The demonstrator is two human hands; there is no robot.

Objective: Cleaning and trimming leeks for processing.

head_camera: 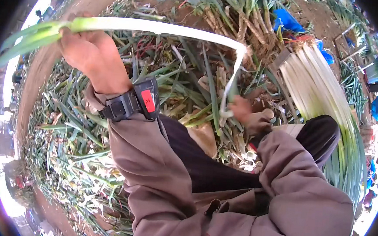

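My left hand (88,48) is raised at the upper left, its fingers closed around a long onion stalk (156,27), probably a leek or Welsh onion, where white turns to green. The white shank stretches to the right, and its green leaves trail off left. From its root end a pale strip of peeled outer skin (231,80) hangs down to my right hand (242,111). That hand is blurred, with its fingers closed at the strip's lower end. A watch-like device on a black strap (120,106) is around my left wrist.
A bundle of cleaned white-shanked stalks (313,84) lies at my right, by my knee. Unpeeled stalks with soiled roots (248,20) stand beyond my hands. Loose leaves and peelings (76,126) cover the ground at left. Blue plastic (288,20) lies near the bundle.
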